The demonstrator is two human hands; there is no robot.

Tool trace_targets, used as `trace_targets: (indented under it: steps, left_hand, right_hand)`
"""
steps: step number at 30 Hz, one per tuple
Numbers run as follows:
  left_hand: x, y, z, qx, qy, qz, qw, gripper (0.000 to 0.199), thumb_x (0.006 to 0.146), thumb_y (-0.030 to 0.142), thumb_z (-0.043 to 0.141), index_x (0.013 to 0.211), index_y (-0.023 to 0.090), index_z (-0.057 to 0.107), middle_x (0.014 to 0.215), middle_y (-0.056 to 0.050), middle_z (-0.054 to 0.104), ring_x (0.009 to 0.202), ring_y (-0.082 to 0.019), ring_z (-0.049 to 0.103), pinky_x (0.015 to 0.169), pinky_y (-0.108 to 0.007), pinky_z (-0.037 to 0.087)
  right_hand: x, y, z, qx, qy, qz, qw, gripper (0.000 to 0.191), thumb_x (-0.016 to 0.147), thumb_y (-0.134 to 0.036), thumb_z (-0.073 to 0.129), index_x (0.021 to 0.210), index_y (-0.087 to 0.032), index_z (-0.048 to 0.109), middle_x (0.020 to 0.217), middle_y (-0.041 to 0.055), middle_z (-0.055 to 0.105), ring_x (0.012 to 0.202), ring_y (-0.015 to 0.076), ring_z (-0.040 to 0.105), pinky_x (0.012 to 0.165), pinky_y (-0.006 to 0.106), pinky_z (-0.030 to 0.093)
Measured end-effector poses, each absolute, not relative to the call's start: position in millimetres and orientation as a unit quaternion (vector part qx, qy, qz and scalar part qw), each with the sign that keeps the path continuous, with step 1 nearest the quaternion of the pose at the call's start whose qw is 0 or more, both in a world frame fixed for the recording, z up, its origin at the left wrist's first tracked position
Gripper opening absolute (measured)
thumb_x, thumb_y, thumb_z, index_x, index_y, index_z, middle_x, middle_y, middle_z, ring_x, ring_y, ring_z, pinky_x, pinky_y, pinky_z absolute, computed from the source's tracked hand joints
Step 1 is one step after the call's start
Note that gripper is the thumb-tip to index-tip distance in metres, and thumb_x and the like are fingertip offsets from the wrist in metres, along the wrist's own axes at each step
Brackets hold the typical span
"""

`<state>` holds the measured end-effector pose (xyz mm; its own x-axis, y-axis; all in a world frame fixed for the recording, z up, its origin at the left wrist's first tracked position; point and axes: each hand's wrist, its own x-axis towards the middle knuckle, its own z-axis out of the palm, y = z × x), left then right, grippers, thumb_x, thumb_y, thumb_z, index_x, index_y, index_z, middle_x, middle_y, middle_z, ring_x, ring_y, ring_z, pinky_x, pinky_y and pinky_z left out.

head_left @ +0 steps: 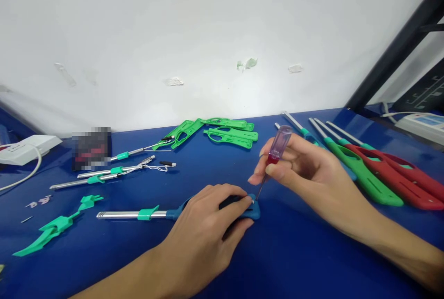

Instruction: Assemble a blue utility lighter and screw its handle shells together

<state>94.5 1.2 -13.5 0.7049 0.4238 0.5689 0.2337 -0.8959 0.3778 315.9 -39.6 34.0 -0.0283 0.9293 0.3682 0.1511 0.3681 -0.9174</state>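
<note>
My left hand (pixel 211 225) is closed over the handle of a blue long-neck gas lighter (pixel 172 214), pressing it on the table. The lighter's metal tube points left and carries a teal collar (pixel 148 214). Between the thumb and fingers of my right hand (pixel 308 169) is a screwdriver (pixel 280 144) with a clear purple and red handle. It leans, its thin shaft running down to the right end of the blue handle, near a small shiny spot by my left fingertips. Whether the tip touches a screw is too small to tell.
Green handle halves (pixel 231 137) lie at the back. Metal tubes with wires (pixel 118 170) and teal plastic parts (pixel 57 227) are at left. On the right lie a green lighter (pixel 364 174), red lighters (pixel 398 178) and a blue one partly hidden. White power strips sit at both sides.
</note>
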Motion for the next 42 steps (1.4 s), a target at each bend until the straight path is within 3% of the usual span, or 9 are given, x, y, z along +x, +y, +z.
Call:
trace_targets:
  steps: [12,20,27,31,35,40,42]
  left_hand:
    - [94,1,-14,0.913,0.174,0.34,0.143,0.019,0.102,0.017,0.067,0.12,0.022,0.069,0.119,-0.004,0.075,0.101,-0.021,0.074,0.09,-0.037,0.06]
    - [95,2,-14,0.908,0.183,0.338,0.166,0.019,0.101,0.017,0.068,0.119,0.021,0.071,0.12,-0.005,0.075,0.103,-0.022,0.074,0.093,-0.038,0.06]
    - [96,-2,-2,0.888,0.237,0.309,0.245,0.018,0.101,0.022,0.066,0.117,0.024,0.075,0.119,-0.002,0.076,0.104,-0.02,0.074,0.096,-0.037,0.058]
    - [101,-1,11,0.871,0.253,0.287,0.307,0.017,0.102,0.018,0.059,0.11,0.023,0.074,0.108,0.001,0.075,0.098,-0.016,0.071,0.091,-0.031,0.055]
    - [110,3,20,0.846,0.27,0.282,0.363,0.009,0.101,0.023,0.066,0.098,0.024,0.074,0.096,0.006,0.075,0.087,-0.011,0.07,0.083,-0.025,0.053]
    - [118,7,21,0.823,0.279,0.301,0.393,0.018,0.098,0.024,0.074,0.08,0.022,0.074,0.078,0.007,0.072,0.071,-0.009,0.064,0.068,-0.023,0.048]
    - [119,8,20,0.82,0.269,0.313,0.396,0.022,0.099,0.021,0.071,0.078,0.02,0.075,0.076,0.006,0.072,0.068,-0.009,0.063,0.064,-0.022,0.046]
  right_hand:
    - [314,-39,31,-0.415,-0.611,0.399,0.543,0.017,0.099,-0.038,0.077,0.108,-0.026,0.068,0.093,0.0017,0.08,0.09,0.02,0.079,0.08,0.031,0.065]
    - [316,-39,30,-0.416,-0.627,0.408,0.517,0.009,0.104,-0.036,0.072,0.112,-0.033,0.071,0.096,-0.0034,0.081,0.092,0.0128,0.078,0.086,0.022,0.063]
    - [312,-45,34,-0.445,-0.617,0.385,0.522,0.022,0.093,-0.041,0.083,0.102,-0.025,0.071,0.089,0.0025,0.079,0.081,0.0206,0.078,0.078,0.032,0.067]
    - [307,-45,38,-0.456,-0.615,0.371,0.525,0.027,0.085,-0.04,0.09,0.089,-0.024,0.068,0.083,-0.0007,0.076,0.074,0.0173,0.075,0.071,0.028,0.064]
    - [306,-43,38,-0.468,-0.615,0.339,0.536,0.028,0.08,-0.036,0.094,0.085,-0.025,0.069,0.08,-0.0031,0.072,0.075,0.0162,0.072,0.071,0.026,0.061]
    - [309,-46,33,-0.463,-0.632,0.326,0.53,0.024,0.083,-0.03,0.093,0.086,-0.027,0.069,0.08,-0.0062,0.071,0.075,0.0121,0.069,0.071,0.021,0.057]
    - [312,-48,34,-0.449,-0.646,0.322,0.527,0.024,0.085,-0.031,0.091,0.098,-0.031,0.071,0.088,-0.0073,0.073,0.083,0.0117,0.07,0.078,0.02,0.058]
